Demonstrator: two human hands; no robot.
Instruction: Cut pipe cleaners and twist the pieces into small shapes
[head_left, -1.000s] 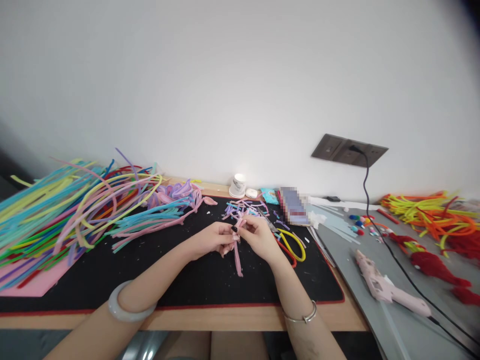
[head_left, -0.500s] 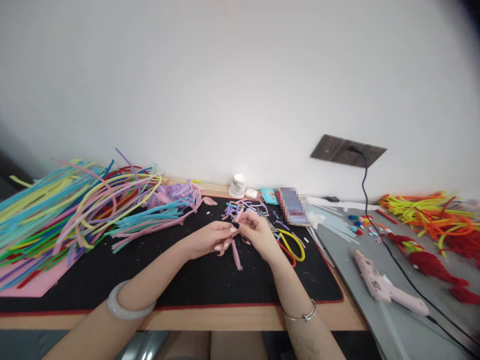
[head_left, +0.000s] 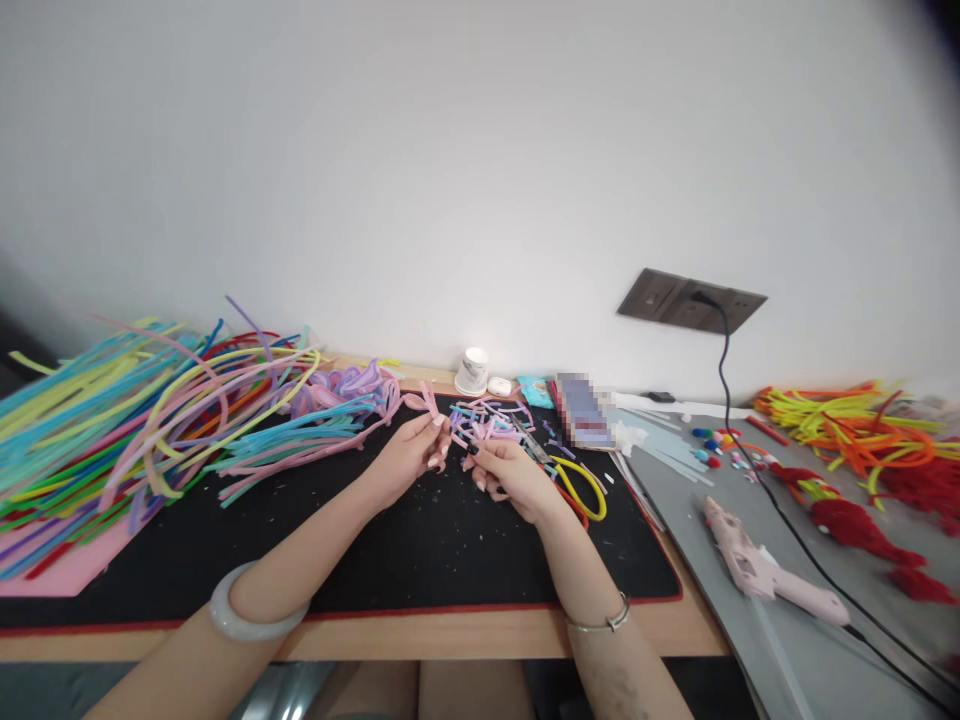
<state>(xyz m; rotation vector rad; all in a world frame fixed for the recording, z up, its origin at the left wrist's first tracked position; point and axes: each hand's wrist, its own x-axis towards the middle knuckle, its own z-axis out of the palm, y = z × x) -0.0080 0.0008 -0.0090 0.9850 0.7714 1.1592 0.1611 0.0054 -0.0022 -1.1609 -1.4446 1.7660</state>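
- Now starting at the front, passing along the wooden desk edge (head_left: 420, 640), catching a pale bangle (head_left: 244, 615) on the left forearm and a metal bracelet (head_left: 611, 622) at the right wrist.
- Crossing onto the black mat (head_left: 360, 565), noticing small specks scattered over it.
- Glancing right, finding a pink glue gun (head_left: 772, 570) lying on the grey board (head_left: 697, 520).
- Moving in on the action: pinching a pink fuzzy piece (head_left: 430, 402) in the fingertips of the left hand (head_left: 409, 460), holding it over the mat with its strips poking up past the fingers.
- Curling the fingers of the right hand (head_left: 511, 480) just across from it, clearly apart from the left; not managing to tell about anything small between those fingertips.
- Spotting scissors (head_left: 602, 500) with a yellow handle just beyond the right wrist.
- Looking past both hands, meeting a heap of pink, purple and blue cuttings (head_left: 499, 415).
- Swinging left, taking in a big spread of multicoloured fuzzy stems (head_left: 187, 410).
- Reaching the back, picking out a phone (head_left: 589, 420) with a pixelated screen, then a white cup (head_left: 473, 370) beside a small white case (head_left: 499, 386).
- Finishing at the wall, following a dark cable (head_left: 724, 360) into the socket plate (head_left: 675, 300).
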